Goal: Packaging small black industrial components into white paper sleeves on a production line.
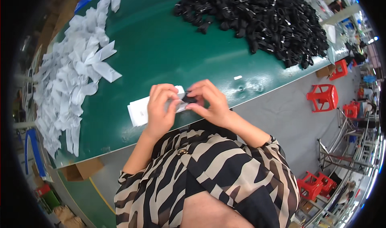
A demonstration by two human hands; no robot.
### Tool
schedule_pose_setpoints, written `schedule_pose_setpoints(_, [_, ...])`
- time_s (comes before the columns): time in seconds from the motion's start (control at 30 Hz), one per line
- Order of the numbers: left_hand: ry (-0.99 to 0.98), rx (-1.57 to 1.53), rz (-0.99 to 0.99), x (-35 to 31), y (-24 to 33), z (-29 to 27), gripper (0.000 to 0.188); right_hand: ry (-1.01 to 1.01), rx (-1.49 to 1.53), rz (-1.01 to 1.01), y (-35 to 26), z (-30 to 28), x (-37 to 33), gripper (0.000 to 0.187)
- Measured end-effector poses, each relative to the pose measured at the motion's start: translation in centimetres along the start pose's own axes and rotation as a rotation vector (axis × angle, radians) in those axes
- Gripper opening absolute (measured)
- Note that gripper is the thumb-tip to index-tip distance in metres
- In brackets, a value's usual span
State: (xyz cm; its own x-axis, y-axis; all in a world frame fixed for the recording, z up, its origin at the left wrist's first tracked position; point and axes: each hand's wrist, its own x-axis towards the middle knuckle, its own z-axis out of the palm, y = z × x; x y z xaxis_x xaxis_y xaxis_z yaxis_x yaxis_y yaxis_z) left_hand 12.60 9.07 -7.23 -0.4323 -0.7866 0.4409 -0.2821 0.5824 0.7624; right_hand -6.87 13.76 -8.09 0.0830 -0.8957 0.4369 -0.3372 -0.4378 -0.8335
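Note:
Near the table's front edge, my left hand (161, 109) pinches the opening of a thin whitish bag (179, 94) between thumb and fingers. Facing it, my right hand (214, 104) closes its fingertips around a small black cable bundle (189, 99). The bundle is at the mouth of the bag; how far inside it lies is hidden by the fingers. Beneath and beside my left hand rests a stack of flat white bags (138, 112), partly covered by that hand.
On the green table (161, 47), a large heap of black cable bundles (265, 19) fills the far right. Loose filled white bags (74, 67) are piled along the left. A small white piece (238, 77) lies right of my hands. Red stools (323, 98) stand on the floor beyond.

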Motion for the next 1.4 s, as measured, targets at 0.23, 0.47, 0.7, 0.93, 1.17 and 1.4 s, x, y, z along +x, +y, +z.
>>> schedule_pose_setpoints(0.23, [0.455, -0.875, -0.317, 2.9, -3.4, -8.0, 0.017, 0.491, -0.7, -0.159, 5.9, -8.6, 4.8, 0.02])
schedule_pose_setpoints(0.47, [0.616, 0.41, -0.021, 3.4, -6.1, -10.2, 0.023, 0.377, -1.213, 0.41, 14.1, -15.6, 2.9, 0.043])
schedule_pose_setpoints(0.7, [-0.083, 0.115, -0.124, -1.3, -2.0, -0.2, 0.019, 0.167, -0.093, 0.479, 8.3, -7.6, 0.9, 0.035])
schedule_pose_setpoints(0.93, [-0.1, 0.277, -0.088, -1.8, -2.9, 1.8, 0.009, -0.107, 0.296, 0.574, 2.4, -4.1, -0.7, 0.032])
schedule_pose_setpoints(1.17, [-0.053, -0.097, -0.342, -1.6, -2.1, 0.8, 0.004, -0.193, 0.607, 0.774, 2.6, -3.8, -1.3, 0.033])
schedule_pose_setpoints(1.4, [-0.034, -0.19, -0.201, -1.9, -1.6, 0.7, 0.006, -0.174, 0.898, 1.073, 2.5, -3.0, -1.6, 0.03])
